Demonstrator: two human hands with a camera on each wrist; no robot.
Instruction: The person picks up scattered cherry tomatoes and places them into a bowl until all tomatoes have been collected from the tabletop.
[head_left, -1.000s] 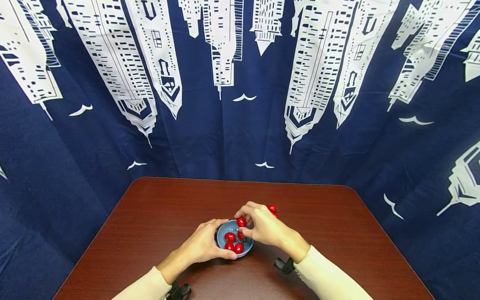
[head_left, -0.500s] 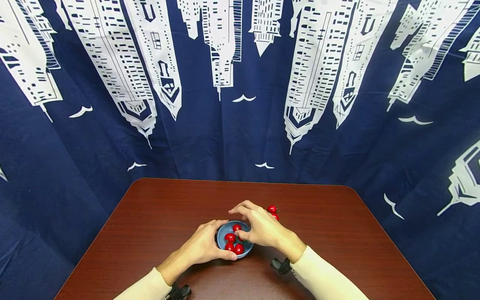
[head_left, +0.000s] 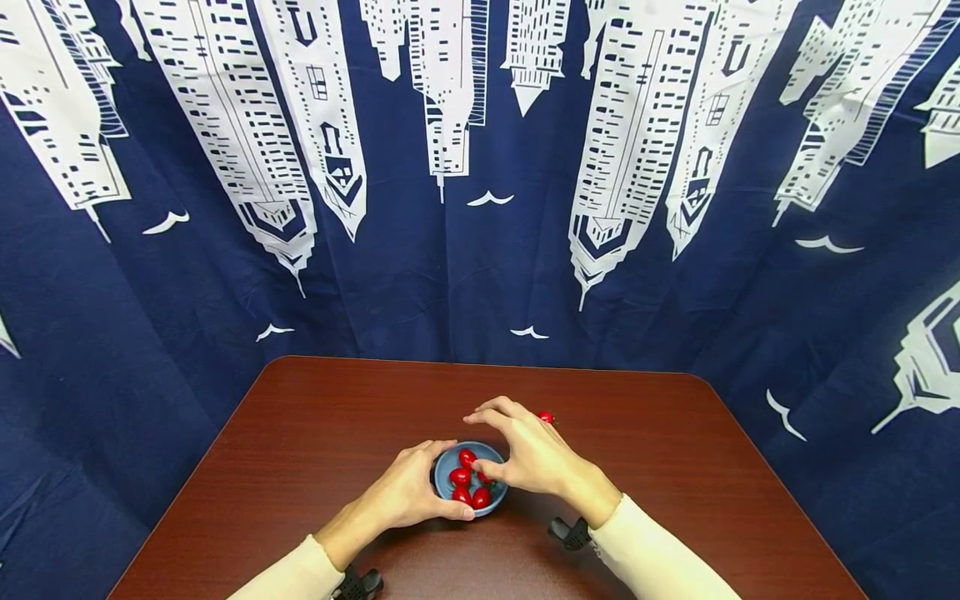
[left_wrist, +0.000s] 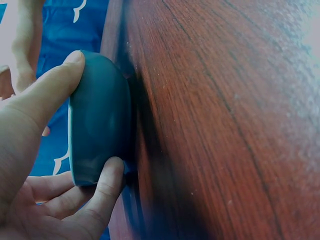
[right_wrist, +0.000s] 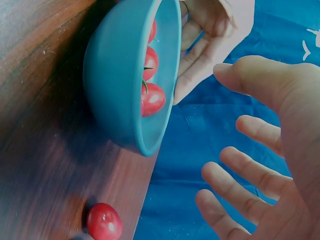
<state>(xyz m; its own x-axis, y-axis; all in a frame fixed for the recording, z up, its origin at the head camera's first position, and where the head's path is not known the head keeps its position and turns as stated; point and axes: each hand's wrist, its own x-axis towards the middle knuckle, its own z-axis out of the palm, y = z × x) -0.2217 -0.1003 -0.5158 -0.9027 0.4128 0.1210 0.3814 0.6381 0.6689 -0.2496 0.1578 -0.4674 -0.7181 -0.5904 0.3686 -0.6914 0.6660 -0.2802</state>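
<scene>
One tomato (head_left: 468,458), pinched by the right hand (head_left: 528,454) a second ago, now lies in the bowl (right_wrist: 115,75) among the others. The right hand's fingers are spread apart above the bowl's right side and hold nothing, with the thumb over its mouth. At the bowl's left, the left hand (head_left: 412,492) grips it, thumb on the near side, fingers bent round the far side. Five tomatoes seem to be in the bowl, though the right thumb partly covers one. Beyond the bowl and to its right, a loose tomato (right_wrist: 104,221) lies on the bench (head_left: 352,417).
</scene>
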